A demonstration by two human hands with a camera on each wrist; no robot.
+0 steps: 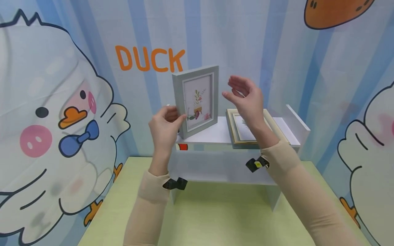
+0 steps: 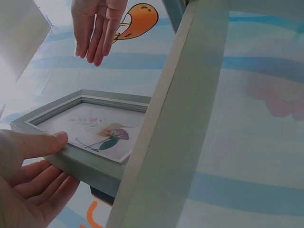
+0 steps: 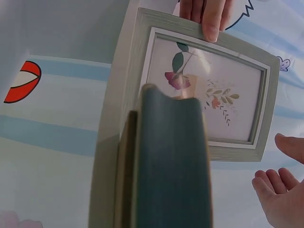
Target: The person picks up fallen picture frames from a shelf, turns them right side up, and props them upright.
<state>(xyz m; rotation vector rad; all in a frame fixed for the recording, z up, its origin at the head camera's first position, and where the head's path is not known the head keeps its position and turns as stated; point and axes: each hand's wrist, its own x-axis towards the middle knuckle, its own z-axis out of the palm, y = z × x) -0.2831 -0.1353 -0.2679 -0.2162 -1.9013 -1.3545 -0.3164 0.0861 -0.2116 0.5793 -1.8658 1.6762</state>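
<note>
At the shelf (image 1: 220, 134), left hand (image 1: 164, 127) pinches a frame (image 1: 198, 102), perhaps resting there; right hand (image 1: 247, 99) hovers, loosely bent.

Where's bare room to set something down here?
Broadly, the table between the sleeves. On the shelf, small patches separate the lying frame from the upright frame and the right side panel. Crowded: the shelf's right half, mostly under the lying frame.
</note>
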